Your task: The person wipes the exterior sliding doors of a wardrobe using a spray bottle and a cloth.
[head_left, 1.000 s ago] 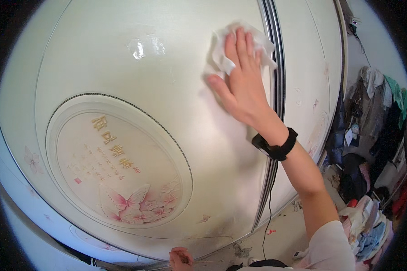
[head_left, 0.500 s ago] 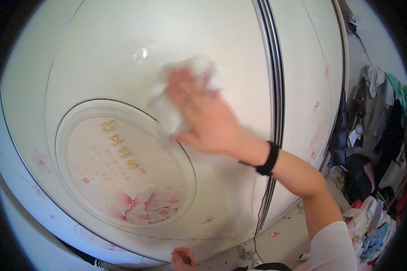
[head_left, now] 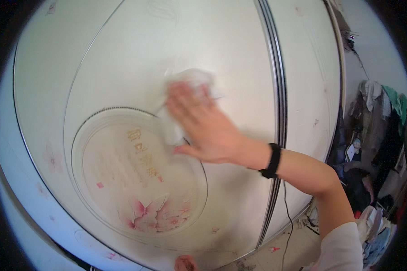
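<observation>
My right hand (head_left: 203, 122), with a black band (head_left: 272, 161) on its wrist, presses a white cloth (head_left: 195, 77) flat against a cream door panel (head_left: 230, 54). Its fingers lie over the cloth, with the thumb spread to the side; both hand and cloth are blurred. Just below and left of them is a framed oval (head_left: 122, 180) with gold characters and a pink butterfly (head_left: 149, 211) among flowers. Only a small part of my left hand (head_left: 185, 263) shows at the lower edge, apart from the panel, and its fingers are mostly cut off.
A dark and silver vertical rail (head_left: 279, 99) divides this panel from another on the right. A thin dark cable (head_left: 287, 217) runs down to the floor, near a small red item (head_left: 274, 249). Clothes hang (head_left: 379, 104) and lie piled (head_left: 377, 230) at the far right.
The panel and its oval have shifted right and slightly down in view. My right hand remains on the cloth, now a little lower in view. My left hand has sunk further below the lower edge.
</observation>
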{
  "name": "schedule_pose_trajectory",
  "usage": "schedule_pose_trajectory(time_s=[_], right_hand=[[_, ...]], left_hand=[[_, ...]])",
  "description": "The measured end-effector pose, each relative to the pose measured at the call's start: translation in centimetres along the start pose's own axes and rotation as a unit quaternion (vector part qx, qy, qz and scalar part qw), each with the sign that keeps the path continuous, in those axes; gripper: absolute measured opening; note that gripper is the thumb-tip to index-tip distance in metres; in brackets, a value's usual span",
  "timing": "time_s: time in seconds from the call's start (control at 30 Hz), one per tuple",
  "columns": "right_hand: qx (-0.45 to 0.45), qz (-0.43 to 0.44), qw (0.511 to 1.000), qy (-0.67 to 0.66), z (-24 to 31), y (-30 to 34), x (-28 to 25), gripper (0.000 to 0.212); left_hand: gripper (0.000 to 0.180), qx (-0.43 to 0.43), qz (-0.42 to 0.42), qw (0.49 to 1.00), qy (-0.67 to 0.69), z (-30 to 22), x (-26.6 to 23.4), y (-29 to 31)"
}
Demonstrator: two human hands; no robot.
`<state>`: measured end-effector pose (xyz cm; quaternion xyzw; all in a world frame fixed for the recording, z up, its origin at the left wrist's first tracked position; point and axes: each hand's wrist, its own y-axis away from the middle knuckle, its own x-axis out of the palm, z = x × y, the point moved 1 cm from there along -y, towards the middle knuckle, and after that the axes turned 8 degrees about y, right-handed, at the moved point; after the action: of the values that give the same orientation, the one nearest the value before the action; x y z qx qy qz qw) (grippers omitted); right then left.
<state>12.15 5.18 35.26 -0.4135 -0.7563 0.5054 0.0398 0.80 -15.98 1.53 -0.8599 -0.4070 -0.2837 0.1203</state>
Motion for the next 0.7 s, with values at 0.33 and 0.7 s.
schedule_pose_trajectory(time_s=[0.33,0.7], right_hand=[[0.032,-0.087,0.994,0.060,-1.7,-7.3,-1.1,0.071],[0.207,-0.056,0.967,0.139,-7.9,-1.1,-1.0,0.072]], left_hand=[[0.040,-0.022,-0.032,0.997,0.065,-0.4,0.1,-1.1],[0.047,-0.007,0.090,0.996,-0.008,0.3,0.0,-2.3]])
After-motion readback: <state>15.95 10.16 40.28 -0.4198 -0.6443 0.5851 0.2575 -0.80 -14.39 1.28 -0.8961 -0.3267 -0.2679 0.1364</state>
